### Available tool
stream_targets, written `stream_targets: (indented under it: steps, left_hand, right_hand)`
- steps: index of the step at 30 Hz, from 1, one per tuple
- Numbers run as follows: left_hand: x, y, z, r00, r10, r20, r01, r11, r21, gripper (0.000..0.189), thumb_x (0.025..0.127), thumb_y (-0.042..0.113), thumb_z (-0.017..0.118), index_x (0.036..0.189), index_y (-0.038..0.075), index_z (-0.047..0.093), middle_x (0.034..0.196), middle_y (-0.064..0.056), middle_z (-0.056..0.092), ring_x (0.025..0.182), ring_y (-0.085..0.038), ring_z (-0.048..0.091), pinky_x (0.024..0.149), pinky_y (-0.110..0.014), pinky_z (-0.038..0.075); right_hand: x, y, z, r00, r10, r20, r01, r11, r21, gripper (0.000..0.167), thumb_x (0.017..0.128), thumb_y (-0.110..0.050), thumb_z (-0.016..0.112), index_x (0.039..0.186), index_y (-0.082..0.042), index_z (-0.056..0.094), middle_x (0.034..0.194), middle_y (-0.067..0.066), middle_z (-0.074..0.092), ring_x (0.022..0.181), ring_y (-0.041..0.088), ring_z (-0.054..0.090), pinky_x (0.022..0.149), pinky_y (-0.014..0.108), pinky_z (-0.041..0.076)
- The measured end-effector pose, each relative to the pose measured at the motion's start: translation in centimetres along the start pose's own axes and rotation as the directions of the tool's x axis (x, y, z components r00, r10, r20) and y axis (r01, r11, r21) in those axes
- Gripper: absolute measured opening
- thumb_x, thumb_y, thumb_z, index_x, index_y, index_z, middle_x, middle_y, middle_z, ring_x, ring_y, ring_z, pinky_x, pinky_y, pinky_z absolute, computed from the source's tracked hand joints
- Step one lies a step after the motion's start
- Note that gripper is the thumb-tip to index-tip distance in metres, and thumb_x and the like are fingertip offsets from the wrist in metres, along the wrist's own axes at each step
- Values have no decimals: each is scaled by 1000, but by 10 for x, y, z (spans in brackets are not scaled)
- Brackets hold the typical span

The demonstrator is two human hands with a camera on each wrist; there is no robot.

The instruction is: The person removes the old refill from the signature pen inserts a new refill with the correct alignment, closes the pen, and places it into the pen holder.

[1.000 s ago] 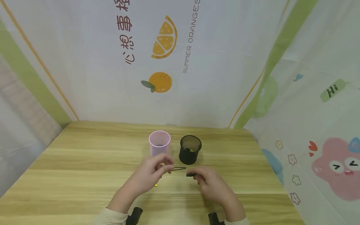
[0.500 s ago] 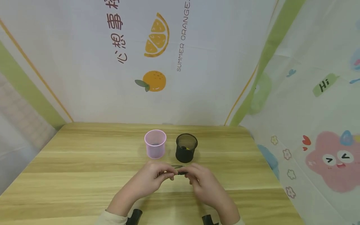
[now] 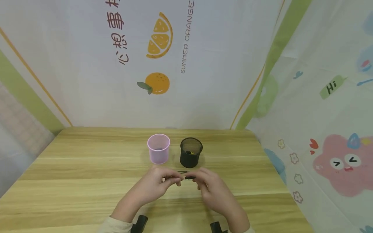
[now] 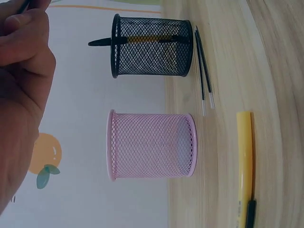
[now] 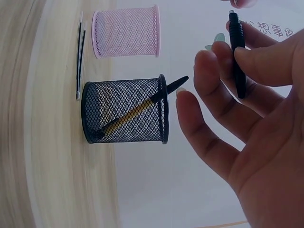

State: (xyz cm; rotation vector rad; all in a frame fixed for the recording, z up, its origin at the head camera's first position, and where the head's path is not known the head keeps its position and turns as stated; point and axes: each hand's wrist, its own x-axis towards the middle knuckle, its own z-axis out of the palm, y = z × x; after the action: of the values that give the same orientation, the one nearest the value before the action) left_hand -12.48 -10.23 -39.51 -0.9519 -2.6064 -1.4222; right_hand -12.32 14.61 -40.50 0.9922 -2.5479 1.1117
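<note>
My right hand [image 3: 215, 192] pinches a short black pen piece [image 5: 237, 57] between thumb and fingers, its narrow silvery tip upward in the right wrist view. At its end, my left hand [image 3: 152, 184] brings thumb and forefinger together; a dark bit of the piece shows at those fingers in the left wrist view, though the exact contact is hard to make out. Two thin black pen refills [image 4: 204, 71] lie side by side on the table beyond the hands. A yellow pen barrel [image 4: 244, 156] with a black end lies nearer; the left hand hides it in the head view.
A pink mesh pen cup [image 3: 158, 155] stands behind the left hand. To its right is a black mesh cup [image 3: 189, 160] with a yellow and black pen [image 5: 135, 113] leaning inside. Printed cloth [image 3: 209, 94] hangs along the wooden table's [image 3: 73, 181] far edge and right side.
My left hand has let go of the two refills, which now lie on the table, and moved to the black piece in my right hand. Both hands are now together.
</note>
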Motion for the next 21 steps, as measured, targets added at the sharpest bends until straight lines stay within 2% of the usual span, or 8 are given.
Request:
stream_targets:
  steps: [3,7,15,21]
  left_hand:
    - [1,1,0,1000,7,5,-7,1000,2,14,101,9,70,109,12,81,90,6,80,90,-8,74,79,-25,59]
    - [2,2,0,1000,7,7,-7,1000,7,13,101,9,70,107,12,81,89,7,79,88,-3,71,77,-24,58]
    - [0,2,-4,1000,-5,10,5,1000,5,14,102,9,69,109,11,81,90,3,80,88,-3,71,76,-24,58]
    - [1,1,-2,1000,3,15,-3,1000,-15,14,102,9,70,109,12,81,90,0,80,87,-1,71,75,-25,59]
  right_hand:
    - [1,0,0,1000,-26,-4,26,1000,2,46,100,10,60,124,-26,75,99,-10,68,72,0,55,70,20,53]
    - [2,-1,1,999,-48,0,48,999,11,46,99,10,61,124,-26,75,101,-10,69,71,2,56,69,20,54]
    - [2,-2,-3,1000,-27,-2,27,1000,7,43,100,12,58,122,-20,76,96,-9,66,71,3,56,68,20,53]
    - [2,-2,-3,999,-36,-9,36,999,23,41,101,10,58,122,-21,76,97,-9,66,71,4,57,68,20,53]
